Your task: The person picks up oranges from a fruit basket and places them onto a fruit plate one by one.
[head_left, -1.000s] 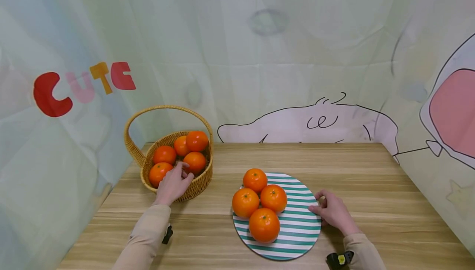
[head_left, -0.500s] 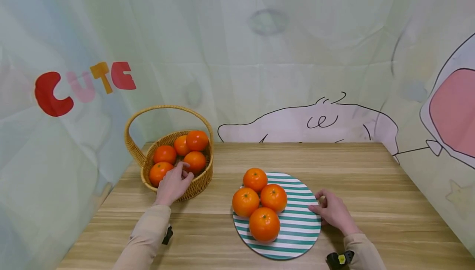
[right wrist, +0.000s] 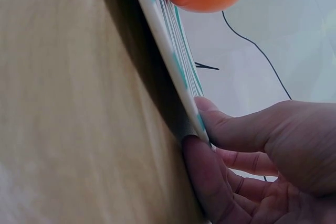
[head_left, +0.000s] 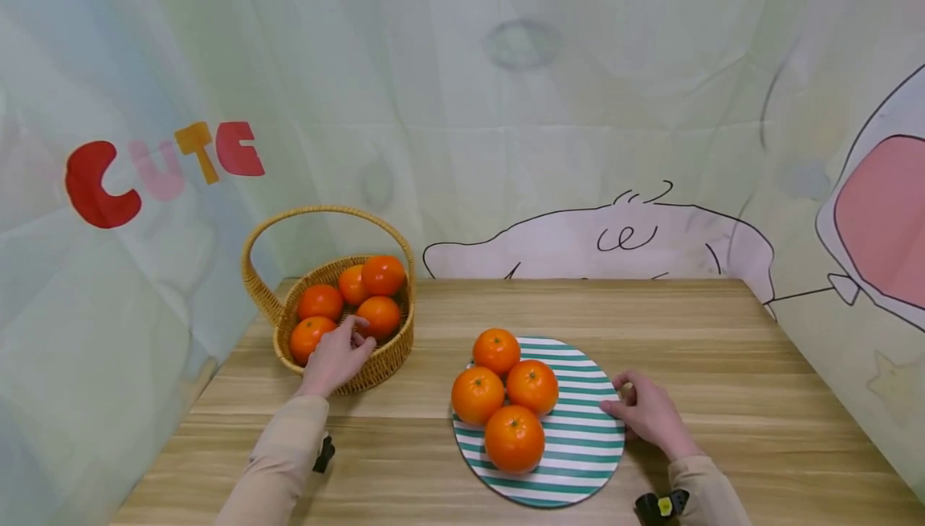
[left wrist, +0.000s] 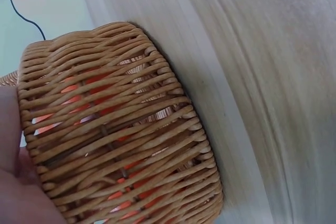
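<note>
My left hand (head_left: 336,356) reaches over the near rim of a wicker basket (head_left: 390,359) at the left, its loosely bent fingers inside. An orange (head_left: 378,317) lies by the thumb and index finger; no fruit shows between them. In the left wrist view, the basket wall (left wrist: 121,129) hides the fingertips. My right hand (head_left: 646,412) pinches the right edge of a round green-and-white striped plate (head_left: 581,438). The right wrist view shows the thumb (right wrist: 236,129) above the plate's edge and a finger (right wrist: 205,171) beneath it. Several oranges (head_left: 515,439) sit grouped on the plate's left half.
More oranges (head_left: 321,303) lie in the basket, whose tall arched handle (head_left: 328,209) rises above them. The wooden table (head_left: 405,462) ends at a printed fabric backdrop (head_left: 462,108) at the back and sides. A wrist device (head_left: 661,506) sits by my right sleeve.
</note>
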The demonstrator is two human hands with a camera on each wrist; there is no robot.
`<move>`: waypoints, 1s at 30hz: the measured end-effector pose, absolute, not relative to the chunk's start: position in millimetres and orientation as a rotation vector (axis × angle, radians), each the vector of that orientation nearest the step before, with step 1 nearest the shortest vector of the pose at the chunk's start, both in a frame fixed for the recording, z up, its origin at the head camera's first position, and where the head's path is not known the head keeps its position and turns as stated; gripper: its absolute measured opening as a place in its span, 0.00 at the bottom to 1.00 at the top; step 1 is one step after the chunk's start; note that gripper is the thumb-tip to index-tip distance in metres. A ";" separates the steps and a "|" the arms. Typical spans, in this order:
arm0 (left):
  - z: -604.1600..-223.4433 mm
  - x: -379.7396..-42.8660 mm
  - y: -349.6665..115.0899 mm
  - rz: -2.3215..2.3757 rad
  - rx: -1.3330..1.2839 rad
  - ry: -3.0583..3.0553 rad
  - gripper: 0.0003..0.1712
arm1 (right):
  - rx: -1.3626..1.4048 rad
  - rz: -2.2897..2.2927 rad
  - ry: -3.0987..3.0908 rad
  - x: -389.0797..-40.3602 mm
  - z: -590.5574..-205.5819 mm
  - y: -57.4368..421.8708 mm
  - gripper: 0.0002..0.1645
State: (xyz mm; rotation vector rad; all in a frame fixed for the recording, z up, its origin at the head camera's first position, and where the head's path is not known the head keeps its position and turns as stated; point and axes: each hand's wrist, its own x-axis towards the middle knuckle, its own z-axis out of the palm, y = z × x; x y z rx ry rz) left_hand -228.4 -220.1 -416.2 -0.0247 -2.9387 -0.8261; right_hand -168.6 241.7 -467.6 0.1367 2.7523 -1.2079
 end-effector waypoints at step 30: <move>-411.7 -228.4 -221.5 -0.845 -0.014 -2.924 0.20 | 0.145 -1.205 2.732 -169.7 -466.6 242.1 0.25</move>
